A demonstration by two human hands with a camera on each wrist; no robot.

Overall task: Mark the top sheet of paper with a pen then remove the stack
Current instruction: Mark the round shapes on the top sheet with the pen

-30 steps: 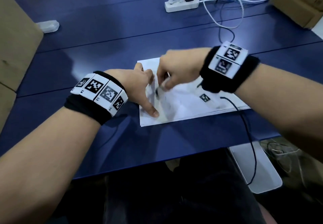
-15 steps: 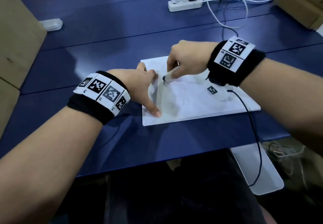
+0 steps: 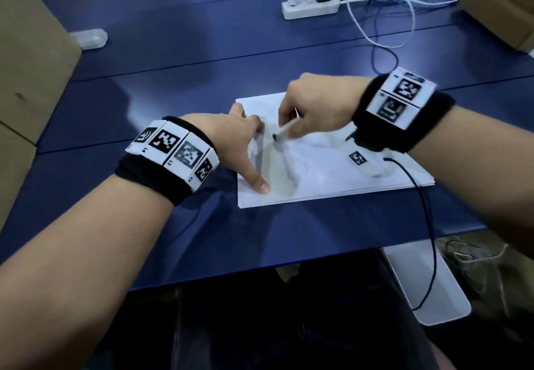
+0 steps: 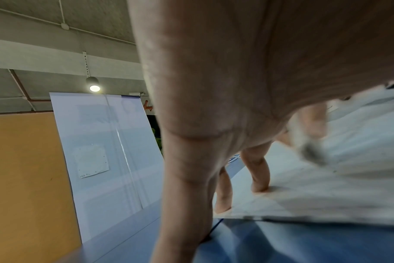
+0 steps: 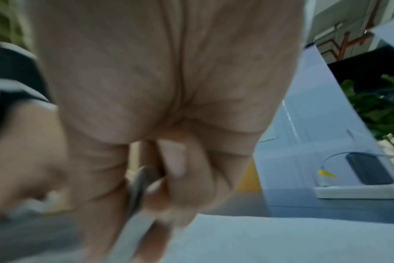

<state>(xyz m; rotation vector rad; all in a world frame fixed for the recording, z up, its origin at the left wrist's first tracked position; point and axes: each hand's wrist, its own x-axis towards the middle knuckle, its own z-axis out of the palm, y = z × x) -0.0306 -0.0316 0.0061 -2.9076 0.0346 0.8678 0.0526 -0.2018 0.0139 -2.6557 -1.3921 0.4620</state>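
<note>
Head view: L hand [image 3: 231, 141] fingers flat on paper stack [image 3: 332, 173], R hand [image 3: 315, 106] beside it pinching pen [image 3: 284, 132] w/ tip over sheet.

A thin stack of white paper [image 3: 332, 173] is laid flat near the front edge of the blue counter [image 3: 173, 80], its sheets slightly fanned at the near edge. A white pen [image 3: 284, 132], dark-tipped, is tilted over the top sheet, blurred.

Black wristbands [image 3: 161, 179] (white tag-printed blocks) on both wrists
</note>
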